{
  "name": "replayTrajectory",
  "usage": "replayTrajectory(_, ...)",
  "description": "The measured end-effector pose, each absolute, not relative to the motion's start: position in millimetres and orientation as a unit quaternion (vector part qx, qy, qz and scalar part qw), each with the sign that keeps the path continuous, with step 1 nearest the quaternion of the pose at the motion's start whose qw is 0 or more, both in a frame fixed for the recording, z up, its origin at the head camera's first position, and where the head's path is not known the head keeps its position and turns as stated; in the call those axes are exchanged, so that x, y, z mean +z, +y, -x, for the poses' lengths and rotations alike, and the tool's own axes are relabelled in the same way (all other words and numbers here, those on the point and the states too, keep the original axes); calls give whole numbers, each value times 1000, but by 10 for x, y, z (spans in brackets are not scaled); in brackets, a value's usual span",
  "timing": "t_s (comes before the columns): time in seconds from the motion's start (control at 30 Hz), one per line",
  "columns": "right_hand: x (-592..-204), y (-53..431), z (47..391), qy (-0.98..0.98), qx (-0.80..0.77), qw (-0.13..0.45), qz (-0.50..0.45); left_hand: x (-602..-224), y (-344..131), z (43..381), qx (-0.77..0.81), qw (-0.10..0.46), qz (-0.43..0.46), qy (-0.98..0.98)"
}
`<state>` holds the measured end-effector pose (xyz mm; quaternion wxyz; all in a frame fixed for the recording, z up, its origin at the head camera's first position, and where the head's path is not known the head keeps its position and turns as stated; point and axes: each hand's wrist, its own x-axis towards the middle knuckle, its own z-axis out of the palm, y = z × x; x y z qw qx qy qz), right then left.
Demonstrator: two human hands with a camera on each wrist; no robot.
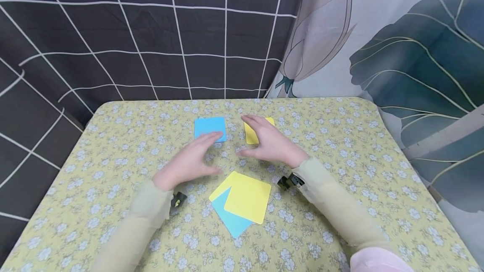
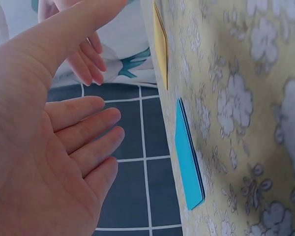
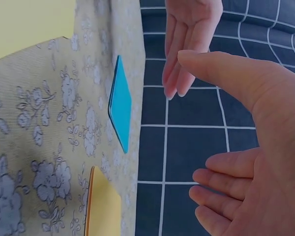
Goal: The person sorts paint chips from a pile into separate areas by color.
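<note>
My left hand (image 1: 193, 160) hovers over the table, fingers relaxed and thumb spread, its fingertips overlapping a blue square card stack (image 1: 208, 126) in the head view. Facing it, my right hand (image 1: 270, 142) is held the same way, partly covering a yellow card stack (image 1: 251, 134). Both palms appear bare in the wrist views. The blue stack (image 2: 188, 160) shows layered edges in the left wrist view, and the yellow stack (image 3: 104, 206) does so in the right. Nearer the body lie overlapping loose cards: a yellow card (image 1: 248, 197) on top, a blue card (image 1: 230, 217) and another yellow card (image 1: 223, 186) beneath.
A yellow floral cloth (image 1: 124, 179) covers the table. Behind it hangs a dark cloth (image 1: 151, 28) with white grid lines, and to the right a pale curtain (image 1: 378, 3) with large leaves. Small dark devices (image 1: 290, 181) sit at both wrists.
</note>
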<state>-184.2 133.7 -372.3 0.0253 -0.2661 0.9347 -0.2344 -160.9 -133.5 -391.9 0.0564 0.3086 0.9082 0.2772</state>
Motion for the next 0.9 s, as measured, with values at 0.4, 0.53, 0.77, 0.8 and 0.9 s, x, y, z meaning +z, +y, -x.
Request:
replayTrajectory(0.4, -3752, 1471, 1618, 933, -216, 6, 289, -3959, -1264, 1431, 273, 68, -336, 899)
replayTrajectory(0.53, -3777, 1514, 1540, 933, -216, 9, 289, -3998, -1247, 1376, 266, 76, -336, 900)
replayTrajectory(0.77, -3813, 1542, 1402, 932, -211, 8, 295, -4037, -1173, 1298, 249, 79, -357, 897)
replayTrajectory(0.8, -3819, 1546, 1379, 931, -210, 9, 297, -4038, -1162, 1287, 248, 81, -360, 896)
replayTrajectory(0.9, -3839, 1563, 1311, 931, -208, 15, 299, -4037, -1128, 1256, 243, 85, -372, 892)
